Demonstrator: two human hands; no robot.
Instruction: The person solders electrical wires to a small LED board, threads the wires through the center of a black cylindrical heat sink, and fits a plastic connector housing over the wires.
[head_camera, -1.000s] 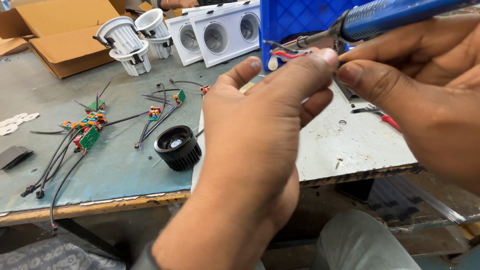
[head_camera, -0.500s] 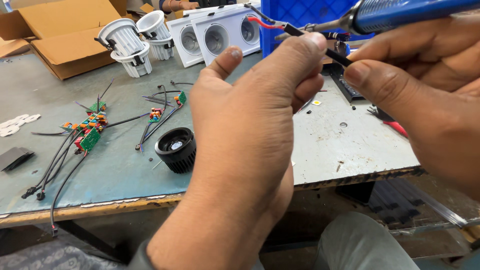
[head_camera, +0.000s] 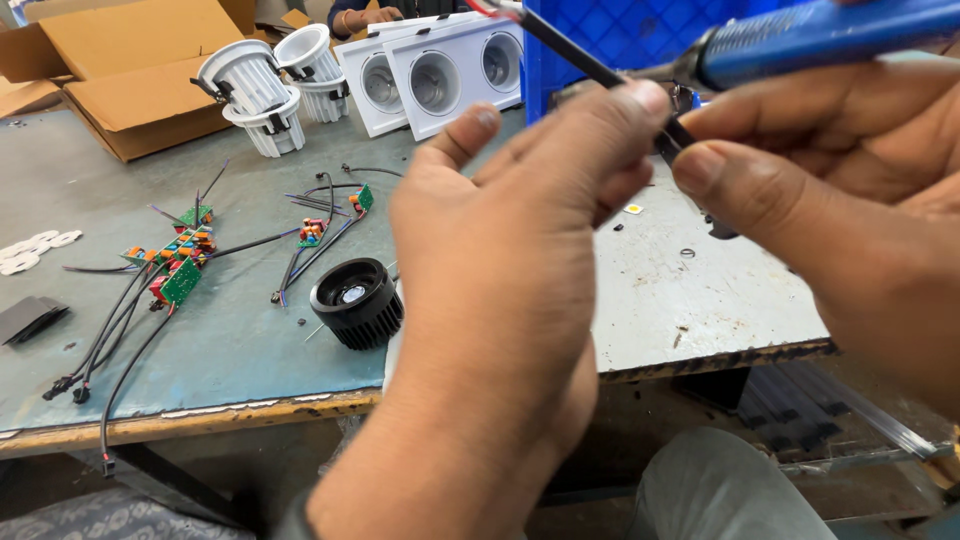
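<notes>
Left hand (head_camera: 500, 290) is raised close to the camera, thumb and forefinger pinched on a thin black sleeved wire (head_camera: 585, 62), holding it steady in mid-air above the bench so the tool tip can reach it; right hand (head_camera: 850, 200) is closed around a blue-handled soldering iron (head_camera: 810, 35), thumb pressed near the wire to brace the metal tip against it; the joint itself is hidden behind the fingers. Just below sits a black finned round heat sink (head_camera: 357, 302) near the edge of the worn grey-green workbench (head_camera: 230, 340), within easy reach; left of it small green circuit boards with black leads (head_camera: 172, 262) lie spread out; farther back stand white round lamp housings (head_camera: 262, 92), white square downlight frames (head_camera: 440, 75), an open brown cardboard box (head_camera: 130, 60) and a blue plastic crate (head_camera: 620, 45).
</notes>
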